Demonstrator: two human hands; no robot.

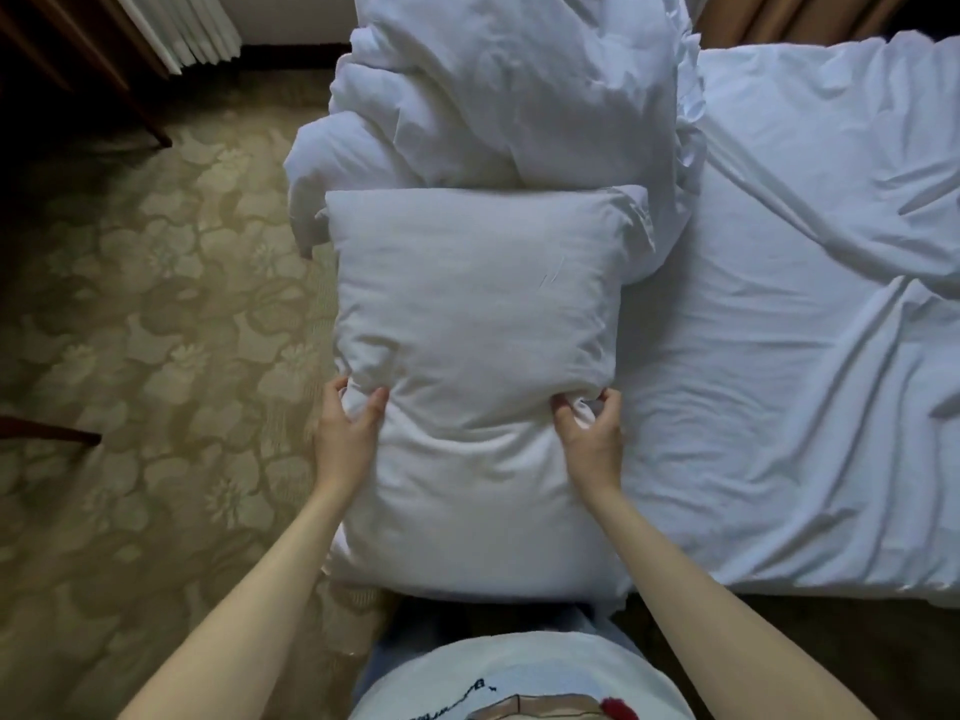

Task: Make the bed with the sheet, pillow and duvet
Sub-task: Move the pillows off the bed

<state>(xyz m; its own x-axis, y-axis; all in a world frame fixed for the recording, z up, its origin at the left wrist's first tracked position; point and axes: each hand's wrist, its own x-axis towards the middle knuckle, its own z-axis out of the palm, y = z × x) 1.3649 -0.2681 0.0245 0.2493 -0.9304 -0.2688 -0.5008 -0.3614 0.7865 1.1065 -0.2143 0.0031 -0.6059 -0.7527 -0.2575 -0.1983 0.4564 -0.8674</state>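
A white fitted sheet (810,314), creased in long diagonal folds, covers the mattress that fills the right side of the view, its near edge running along the bottom right. A patterned beige carpet (156,314) with a large floral motif spreads across the left side, open floor from the bedside out to dark wooden furniture legs (130,96) and pale pleated curtains (176,28) in the far left corner. A crumpled white duvet (498,90) is heaped at the far left part of the bed, spilling over the bed's left edge. Just in front of it, a white pillow (467,324) is held over the bed's near left corner, its long axis running straight away from the person, far short end touching the duvet heap, near short end by the person's waist. The pillow's left long side overhangs the carpet; its right long side lies over the sheet. The left hand (345,433) grips the pillow's left edge about midway along, thumb on top, fingers curled round the side. The right hand (592,433) pinches a bunch of the pillowcase at the right edge, directly opposite, so the fabric puckers at both grips and most of the pillow extends beyond the hands.
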